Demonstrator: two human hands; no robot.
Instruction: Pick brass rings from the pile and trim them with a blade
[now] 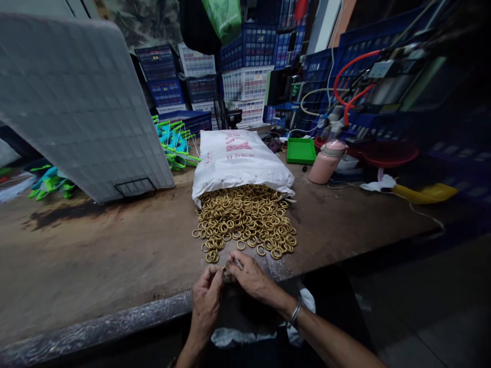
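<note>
A heap of small golden rings (pixel 245 217) spills from the open mouth of a white printed sack (pixel 238 158) lying on the worn wooden workbench (pixel 115 255). Both hands meet at the bench's near edge, just below the heap. My left hand (pixel 206 301) is closed in a pinch, fingertips touching those of the right. My right hand (pixel 249 278) is closed too and grips a thin metal piece (pixel 238 263) that sticks up between the fingers. A metal bangle circles the right wrist. What the left fingers hold is too small to make out.
A large grey gridded board (pixel 76 102) leans at the left. Green and blue plastic parts (pixel 176 143) lie behind it. A pink bottle (pixel 328 161), green tray (pixel 301 151), red bowl (pixel 389 153) and yellow scoop (pixel 425 193) stand at right. Stacked crates (pixel 245 66) fill the back.
</note>
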